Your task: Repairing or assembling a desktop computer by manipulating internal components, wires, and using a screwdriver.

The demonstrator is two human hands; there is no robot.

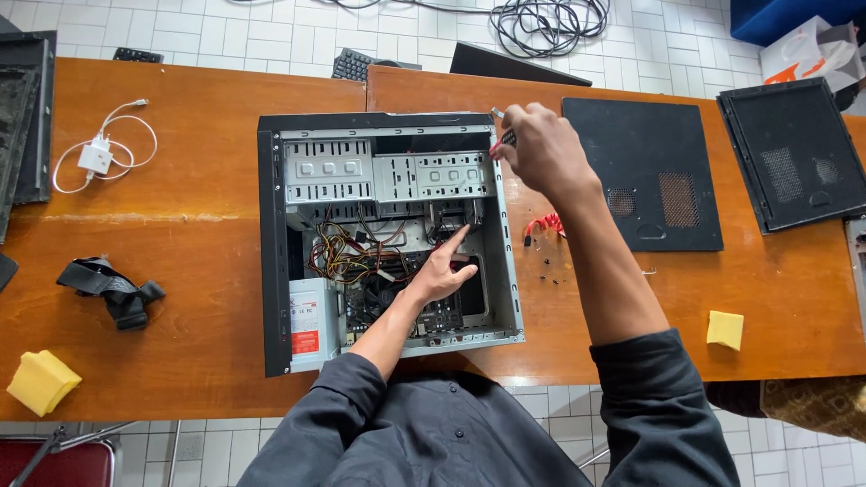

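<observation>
An open desktop computer case (273,243) lies on its side on the wooden table (189,261), its inside facing up. My left hand (439,271) reaches into the case, index finger stretched toward the drive bay area above the motherboard, holding nothing. My right hand (539,147) hovers over the case's upper right corner, fingers closed on a screwdriver (502,135) with a red and black handle and a metal tip. Bundled coloured wires (347,257) and a power supply (311,320) sit in the case's left half.
Two black side panels (642,171) (794,153) lie to the right. A red cable (544,224) and small screws (548,266) rest beside the case. A white charger (97,155), a black strap (113,290) and yellow sponges (41,381) (725,329) lie on the table.
</observation>
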